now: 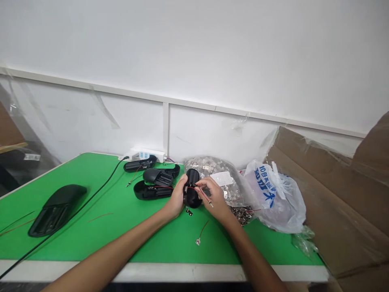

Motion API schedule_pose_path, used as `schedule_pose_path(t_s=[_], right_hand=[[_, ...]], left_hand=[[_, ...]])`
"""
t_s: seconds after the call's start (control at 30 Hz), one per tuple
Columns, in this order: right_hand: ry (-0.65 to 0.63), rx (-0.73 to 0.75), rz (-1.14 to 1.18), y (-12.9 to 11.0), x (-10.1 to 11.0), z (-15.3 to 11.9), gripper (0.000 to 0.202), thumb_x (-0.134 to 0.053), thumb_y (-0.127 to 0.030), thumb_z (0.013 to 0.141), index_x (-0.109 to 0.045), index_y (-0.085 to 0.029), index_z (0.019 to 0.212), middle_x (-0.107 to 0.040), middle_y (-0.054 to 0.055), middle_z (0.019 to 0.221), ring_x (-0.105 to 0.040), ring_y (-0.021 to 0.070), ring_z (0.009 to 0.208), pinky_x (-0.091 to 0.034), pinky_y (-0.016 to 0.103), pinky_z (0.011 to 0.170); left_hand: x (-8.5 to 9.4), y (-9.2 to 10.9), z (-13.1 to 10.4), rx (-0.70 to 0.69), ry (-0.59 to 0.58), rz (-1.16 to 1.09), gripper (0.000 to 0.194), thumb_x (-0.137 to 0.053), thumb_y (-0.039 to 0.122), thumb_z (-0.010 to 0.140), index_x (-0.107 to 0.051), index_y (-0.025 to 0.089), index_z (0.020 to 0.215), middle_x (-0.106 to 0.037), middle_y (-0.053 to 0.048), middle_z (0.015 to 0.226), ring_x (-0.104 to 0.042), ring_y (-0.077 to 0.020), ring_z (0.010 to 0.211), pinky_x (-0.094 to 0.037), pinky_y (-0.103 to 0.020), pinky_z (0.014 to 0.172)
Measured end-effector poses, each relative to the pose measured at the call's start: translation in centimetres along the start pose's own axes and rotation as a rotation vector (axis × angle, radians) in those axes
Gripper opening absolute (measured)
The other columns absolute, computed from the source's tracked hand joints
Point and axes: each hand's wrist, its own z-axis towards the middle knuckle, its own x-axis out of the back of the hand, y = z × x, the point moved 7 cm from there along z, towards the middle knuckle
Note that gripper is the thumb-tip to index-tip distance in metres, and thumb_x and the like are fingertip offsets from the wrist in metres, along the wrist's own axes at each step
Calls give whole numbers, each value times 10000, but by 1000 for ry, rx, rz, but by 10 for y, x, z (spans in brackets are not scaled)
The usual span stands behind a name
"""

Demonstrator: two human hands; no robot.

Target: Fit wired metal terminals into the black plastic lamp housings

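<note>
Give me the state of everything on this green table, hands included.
Left hand: closed around the small black housing.
Right hand: pinching a red wire.
Small black housing: held up, off the table.
Red wire: in the fingers.
Large black housing: lying at left, compartment uncovered.
Metal clip: loose, wire attached.
Black cable: stretched across the table.
Clear bag: full of metal parts.
Printed bag: bulging.

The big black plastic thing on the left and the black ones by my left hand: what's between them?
The head view shows a black cable and, nearer you, a short red wire on the green tabletop.
</note>
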Motion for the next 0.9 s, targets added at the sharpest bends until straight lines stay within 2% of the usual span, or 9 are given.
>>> schedule_pose_path(t_s=[0.17,0.33,0.53,0.7,0.9], right_hand=[[11,-38,-16,2,1,-1,134,-548,-275,1045,-654,-221,983,-659,47,926,-655,176,825,-558,304,763],[-5,1,-53,-6,2,-2,158,-508,-267,1053,-632,-215,970,-647,49,903,-644,178,813,-539,295,743],[-24,22,-55,-7,-2,-3,171,-476,-259,1062,-612,-217,967,-630,48,895,-621,177,804,-524,291,741],[-43,24,-44,-5,-6,-6,153,-475,-252,1059,-601,-222,978,-625,52,926,-613,185,845,-514,303,769],[-64,8,-27,-4,-10,-7,148,-474,-267,1053,-589,-223,971,-608,46,898,-593,190,805,-494,313,724]], left_hand=[[0,2,-1,-39,-16,107,363,-713,550,851,-673,191,889,-640,-12,890,-582,-198,932,-479,-291,906],[-5,6,-6,-21,-24,117,407,-755,581,811,-684,192,906,-642,-7,871,-576,-199,898,-492,-300,874],[-4,7,-9,-39,0,116,412,-774,586,798,-651,194,833,-602,10,816,-561,-185,854,-483,-287,848],[-1,5,-10,-51,0,110,399,-763,573,804,-681,189,876,-619,0,861,-555,-189,890,-466,-284,873],[-1,1,-13,-36,-6,64,366,-743,541,833,-677,189,905,-618,-3,886,-560,-190,911,-469,-292,905]])
